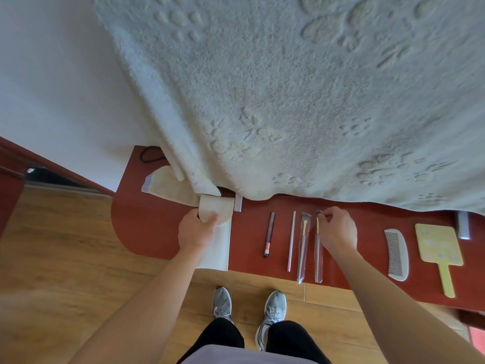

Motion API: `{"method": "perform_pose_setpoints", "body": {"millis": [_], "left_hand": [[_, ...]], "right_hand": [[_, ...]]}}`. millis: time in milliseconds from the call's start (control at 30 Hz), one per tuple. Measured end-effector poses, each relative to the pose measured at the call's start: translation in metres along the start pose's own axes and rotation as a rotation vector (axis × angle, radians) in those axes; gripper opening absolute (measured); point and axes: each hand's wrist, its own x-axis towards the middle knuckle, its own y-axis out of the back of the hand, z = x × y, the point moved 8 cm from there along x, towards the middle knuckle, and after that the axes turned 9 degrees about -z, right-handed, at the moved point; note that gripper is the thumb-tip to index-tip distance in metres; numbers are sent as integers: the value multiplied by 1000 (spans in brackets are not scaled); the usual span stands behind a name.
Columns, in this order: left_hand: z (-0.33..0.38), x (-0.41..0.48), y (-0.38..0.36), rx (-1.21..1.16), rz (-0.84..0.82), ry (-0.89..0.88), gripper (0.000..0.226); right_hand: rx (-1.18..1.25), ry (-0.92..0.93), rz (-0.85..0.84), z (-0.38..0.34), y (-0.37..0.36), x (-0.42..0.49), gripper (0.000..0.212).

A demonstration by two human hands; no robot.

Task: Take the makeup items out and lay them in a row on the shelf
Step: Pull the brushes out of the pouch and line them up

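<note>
Only the head view here, looking straight down. The red-brown shelf (147,227) runs left to right under a big fluffy white blanket (288,88) that hangs over its back edge.

The left hand (195,229) sits near the shelf's rounded left end and grips the folded flap of a cream fabric pouch (215,208), thumb on top and fingers curled under. The rest of the pouch stretches off toward the back-left, partly under the blanket. A white sheet (219,250) lies just under the hand and reaches the front edge.

The right hand (338,228) is around the middle of the shelf, fingertips pinched shut on the top end of a sleeved brush (318,258) – the brush lies flat, pointing front to back, with its lower end at the front edge.

The row so far, left to right, all roughly parallel:
- dark pencil (268,236)
- thin grey stick (291,240)
- fan brush (302,248) in a clear sleeve, just beside the one being held
- then the sleeved brush itself

Further right, well apart from those, there's a grey comb (396,254) and a yellow hand mirror (437,245) with its handle sticking out past the front edge.

A black hair tie (149,155) sits at the back-left corner. Below it all – wood floor (65,245) and the person's grey sneakers (273,306).
</note>
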Motion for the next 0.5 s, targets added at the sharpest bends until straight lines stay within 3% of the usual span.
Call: {"method": "perform_pose_setpoints", "body": {"millis": [500], "left_hand": [[-2, 1, 1, 36, 20, -16, 29]], "right_hand": [[18, -3, -10, 3, -2, -2, 21]]}}
